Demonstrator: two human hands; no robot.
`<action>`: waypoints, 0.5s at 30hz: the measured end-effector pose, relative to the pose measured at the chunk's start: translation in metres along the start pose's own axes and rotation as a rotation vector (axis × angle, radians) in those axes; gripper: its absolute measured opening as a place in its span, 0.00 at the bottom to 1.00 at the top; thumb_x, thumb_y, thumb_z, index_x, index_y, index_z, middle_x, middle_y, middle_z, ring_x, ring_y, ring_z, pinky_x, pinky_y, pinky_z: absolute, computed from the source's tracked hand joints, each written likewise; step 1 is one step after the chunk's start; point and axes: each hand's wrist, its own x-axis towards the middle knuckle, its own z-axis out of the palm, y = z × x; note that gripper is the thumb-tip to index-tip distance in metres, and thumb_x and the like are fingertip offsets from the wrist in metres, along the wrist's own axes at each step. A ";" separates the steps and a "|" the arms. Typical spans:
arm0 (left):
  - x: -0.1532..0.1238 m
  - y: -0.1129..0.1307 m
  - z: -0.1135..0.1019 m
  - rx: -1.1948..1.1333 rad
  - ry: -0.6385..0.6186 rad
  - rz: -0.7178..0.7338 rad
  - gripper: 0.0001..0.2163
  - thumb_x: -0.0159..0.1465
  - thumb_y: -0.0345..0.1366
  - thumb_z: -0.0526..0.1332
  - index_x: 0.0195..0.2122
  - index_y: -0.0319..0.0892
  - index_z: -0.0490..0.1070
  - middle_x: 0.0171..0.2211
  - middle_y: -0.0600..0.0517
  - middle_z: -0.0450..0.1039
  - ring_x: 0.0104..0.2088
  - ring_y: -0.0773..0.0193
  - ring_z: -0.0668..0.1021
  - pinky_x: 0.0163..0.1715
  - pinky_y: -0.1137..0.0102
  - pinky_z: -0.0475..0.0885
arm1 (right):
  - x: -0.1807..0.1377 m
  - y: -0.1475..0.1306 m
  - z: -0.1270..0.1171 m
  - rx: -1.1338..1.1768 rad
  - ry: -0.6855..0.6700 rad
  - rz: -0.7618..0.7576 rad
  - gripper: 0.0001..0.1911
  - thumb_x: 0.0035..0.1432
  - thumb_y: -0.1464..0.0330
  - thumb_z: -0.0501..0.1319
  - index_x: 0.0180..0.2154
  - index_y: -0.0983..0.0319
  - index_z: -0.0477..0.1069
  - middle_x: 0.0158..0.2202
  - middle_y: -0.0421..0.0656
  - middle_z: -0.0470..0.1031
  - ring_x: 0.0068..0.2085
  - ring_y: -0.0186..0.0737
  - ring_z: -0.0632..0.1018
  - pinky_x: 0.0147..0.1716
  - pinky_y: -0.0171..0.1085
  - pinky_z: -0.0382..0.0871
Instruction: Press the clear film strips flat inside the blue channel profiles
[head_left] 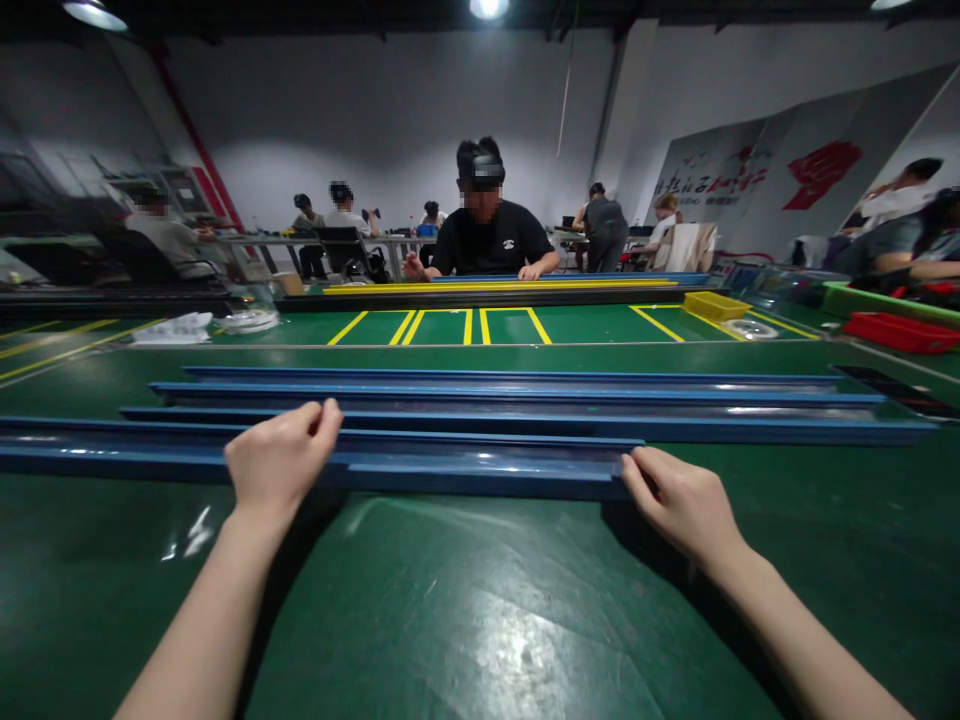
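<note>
A long blue channel-shaped rail (480, 476) lies across the green table in front of me, its glossy inside facing up. At its right end my right hand (686, 500) is closed, thumb and fingertips pinching the end. My left hand (281, 460) is closed over the left part of the same rail, thumb against the bent forefinger. Whatever its fingers hold, if anything, is hidden. Just beyond lie further blue rails (675, 430), side by side and roughly parallel to the front one.
On the green table (495, 600), a dark flat phone-like object (896, 390) sits right of the rails. Farther back are yellow tape lines (469, 326), a yellow tray (716, 306), a red bin (900, 332) and yellow strips (502, 287). A person (491, 235) sits opposite; others work behind.
</note>
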 end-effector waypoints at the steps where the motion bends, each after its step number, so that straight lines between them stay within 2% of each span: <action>1: 0.001 -0.007 0.000 0.006 0.161 -0.014 0.16 0.58 0.41 0.48 0.16 0.41 0.64 0.15 0.52 0.65 0.18 0.67 0.64 0.19 0.74 0.51 | 0.000 -0.003 0.001 0.004 0.002 -0.047 0.16 0.57 0.66 0.47 0.19 0.62 0.60 0.17 0.38 0.64 0.20 0.29 0.65 0.21 0.30 0.51; 3: 0.001 -0.021 0.000 0.003 0.425 -0.022 0.15 0.55 0.36 0.50 0.12 0.42 0.55 0.12 0.55 0.58 0.15 0.70 0.56 0.19 0.74 0.50 | -0.001 -0.008 0.003 0.005 0.003 -0.122 0.15 0.57 0.67 0.47 0.20 0.62 0.60 0.17 0.38 0.64 0.20 0.29 0.65 0.22 0.30 0.51; 5: 0.002 -0.031 0.002 -0.022 0.557 0.012 0.14 0.53 0.33 0.50 0.12 0.42 0.49 0.11 0.57 0.52 0.15 0.70 0.50 0.19 0.73 0.48 | -0.002 -0.011 0.005 0.011 0.003 -0.159 0.15 0.57 0.67 0.47 0.20 0.62 0.61 0.17 0.38 0.64 0.20 0.29 0.65 0.23 0.30 0.52; 10: -0.001 -0.031 0.025 -0.063 0.555 0.210 0.13 0.53 0.31 0.50 0.13 0.43 0.48 0.12 0.57 0.51 0.17 0.69 0.55 0.21 0.71 0.48 | -0.002 -0.009 0.009 0.008 0.011 -0.173 0.15 0.57 0.66 0.48 0.20 0.62 0.61 0.18 0.38 0.63 0.21 0.29 0.65 0.24 0.30 0.52; 12: -0.003 -0.026 0.038 -0.027 0.519 0.223 0.13 0.54 0.33 0.50 0.13 0.43 0.51 0.13 0.55 0.55 0.19 0.67 0.59 0.22 0.70 0.48 | -0.002 -0.008 0.009 -0.008 0.023 -0.174 0.15 0.57 0.65 0.49 0.20 0.62 0.61 0.18 0.38 0.63 0.21 0.29 0.65 0.24 0.31 0.52; 15: -0.005 -0.020 0.055 0.004 0.470 0.199 0.11 0.56 0.35 0.50 0.17 0.42 0.60 0.18 0.51 0.62 0.23 0.62 0.64 0.24 0.68 0.50 | -0.001 -0.008 0.009 -0.058 0.054 -0.180 0.15 0.56 0.64 0.50 0.20 0.62 0.61 0.17 0.37 0.63 0.20 0.29 0.64 0.24 0.31 0.51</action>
